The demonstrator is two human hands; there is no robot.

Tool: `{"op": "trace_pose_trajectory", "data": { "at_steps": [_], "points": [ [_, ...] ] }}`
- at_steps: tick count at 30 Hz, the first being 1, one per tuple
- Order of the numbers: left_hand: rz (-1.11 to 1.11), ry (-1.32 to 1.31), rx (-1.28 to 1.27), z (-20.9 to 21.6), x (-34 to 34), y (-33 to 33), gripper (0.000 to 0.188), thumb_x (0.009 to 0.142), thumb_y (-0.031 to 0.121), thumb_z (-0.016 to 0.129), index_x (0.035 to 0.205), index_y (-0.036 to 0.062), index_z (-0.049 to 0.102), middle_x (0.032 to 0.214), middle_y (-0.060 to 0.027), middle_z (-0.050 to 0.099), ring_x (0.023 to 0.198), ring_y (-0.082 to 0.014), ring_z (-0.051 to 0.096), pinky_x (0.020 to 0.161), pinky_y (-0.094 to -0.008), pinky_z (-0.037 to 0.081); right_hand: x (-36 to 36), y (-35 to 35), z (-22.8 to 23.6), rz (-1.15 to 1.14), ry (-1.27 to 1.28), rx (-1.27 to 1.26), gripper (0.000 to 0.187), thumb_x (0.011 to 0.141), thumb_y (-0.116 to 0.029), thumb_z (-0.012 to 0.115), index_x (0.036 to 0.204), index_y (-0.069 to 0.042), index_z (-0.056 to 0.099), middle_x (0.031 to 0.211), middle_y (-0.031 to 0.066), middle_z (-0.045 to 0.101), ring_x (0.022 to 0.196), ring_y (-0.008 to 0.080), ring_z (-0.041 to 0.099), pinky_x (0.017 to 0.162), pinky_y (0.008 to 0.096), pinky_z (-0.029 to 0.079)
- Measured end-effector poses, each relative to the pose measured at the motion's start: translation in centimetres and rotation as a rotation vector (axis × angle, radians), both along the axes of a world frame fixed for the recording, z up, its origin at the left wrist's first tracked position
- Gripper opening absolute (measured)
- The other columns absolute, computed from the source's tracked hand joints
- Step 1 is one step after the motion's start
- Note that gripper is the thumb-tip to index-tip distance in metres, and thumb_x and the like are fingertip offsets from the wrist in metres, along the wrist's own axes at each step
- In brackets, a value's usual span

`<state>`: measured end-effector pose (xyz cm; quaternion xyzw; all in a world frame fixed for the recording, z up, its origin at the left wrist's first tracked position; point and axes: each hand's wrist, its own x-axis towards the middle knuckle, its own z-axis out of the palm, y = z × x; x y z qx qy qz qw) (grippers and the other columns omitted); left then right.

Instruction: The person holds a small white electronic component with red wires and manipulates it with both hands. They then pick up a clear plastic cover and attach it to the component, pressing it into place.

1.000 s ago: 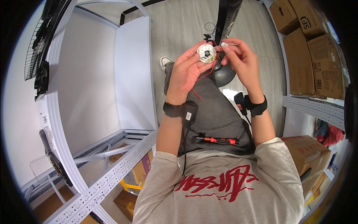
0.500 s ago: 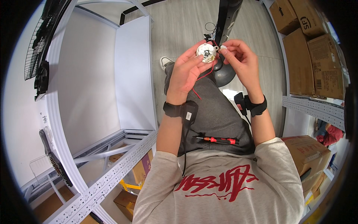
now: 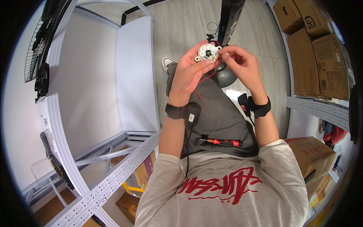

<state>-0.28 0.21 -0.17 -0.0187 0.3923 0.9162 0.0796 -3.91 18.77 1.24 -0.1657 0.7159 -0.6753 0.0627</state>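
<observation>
My left hand [image 3: 191, 73] is wrapped around a small white round motor part [image 3: 207, 53], cupping it from below and behind, fingers curled up its side. It sits up in front of me, over my lap, well above the floor. My right hand [image 3: 240, 66] is pinched narrow at the part's right edge, fingertips [image 3: 225, 56] touching or just beside the spot where the thin red wire [image 3: 207, 77] leaves it. I can't tell if they grip the wire end or a small tab; too small to see.

Handling guess: light, hard plastic shell, stiff, not slippery, held easily in one palm. The flat mounting ears on the rim look like the safest hold, along with the round body. The wire is the weak bit: thin, floppy, dangling down over my left wrist toward my grey trousers [image 3: 221, 113]. Its joint probably pulls off easily, so I'd carry the load on the body, never on the wire, and keep the pinch gentle.

A red-handled screwdriver [image 3: 221, 142] lies loose across my lap, well apart from both hands, and could roll off. Black bands on both wrists, a cable running down from the left one. A dark stand base [image 3: 226, 75] is on the floor just beyond my knees. Cardboard boxes [image 3: 314, 56] are stacked to my right, a white metal shelf frame [image 3: 113, 162] to my left.
</observation>
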Motion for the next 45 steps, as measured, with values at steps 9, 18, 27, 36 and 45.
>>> {"op": "trace_pose_trajectory", "data": {
  "at_steps": [9,18,27,36,45],
  "points": [
    [0.005,-0.005,-0.004,0.49,0.08,0.10,0.056,0.089,-0.011,0.054,0.143,-0.0080,0.037,0.141,-0.0244,0.048,0.128,-0.0335,0.052,0.110,-0.0496,0.045,-0.03,0.12,-0.22,0.001,-0.012,0.047,0.013,0.090,-0.006,0.065,0.101,-0.002,0.070,0.081,-0.0011,0.067,0.069,0.0021,0.057,0.062,0.0188,0.046],
    [0.004,-0.001,-0.031,0.34,0.10,-0.01,0.057,0.090,-0.009,0.055,0.143,-0.0079,0.036,0.141,-0.0245,0.048,0.129,-0.0331,0.052,0.109,-0.0474,0.045,0.02,0.07,-0.08,0.022,-0.012,0.037,0.012,0.089,-0.007,0.067,0.099,-0.002,0.070,0.078,-0.0029,0.065,0.067,0.0011,0.054,0.061,0.0182,0.044],
    [0.000,-0.010,-0.005,0.54,0.14,-0.06,0.057,0.091,-0.006,0.053,0.145,-0.0073,0.034,0.143,-0.0247,0.046,0.129,-0.0336,0.051,0.107,-0.0461,0.046,0.10,-0.35,-0.43,0.003,0.039,0.076,0.010,0.087,-0.007,0.070,0.096,-0.004,0.071,0.073,-0.0050,0.062,0.063,0.0012,0.051,0.057,0.0194,0.042],
    [0.006,-0.012,0.004,0.54,0.17,0.00,0.060,0.089,-0.006,0.060,0.144,-0.0047,0.038,0.132,-0.0185,0.055,0.121,-0.0274,0.058,0.104,-0.0437,0.049,0.28,-0.54,0.20,-0.009,0.102,0.181,0.011,0.085,-0.008,0.072,0.095,-0.005,0.070,0.072,-0.0013,0.062,0.059,0.0047,0.053,0.054,0.0217,0.043],
    [0.006,-0.010,-0.005,0.54,0.14,-0.01,0.060,0.089,-0.006,0.060,0.144,-0.0043,0.038,0.132,-0.0180,0.055,0.120,-0.0269,0.058,0.104,-0.0424,0.050,0.21,-0.44,0.50,-0.003,0.159,0.238,0.011,0.086,-0.009,0.071,0.096,-0.005,0.070,0.072,0.0010,0.061,0.058,0.0073,0.054,0.055,0.0237,0.044]
  ]
}}
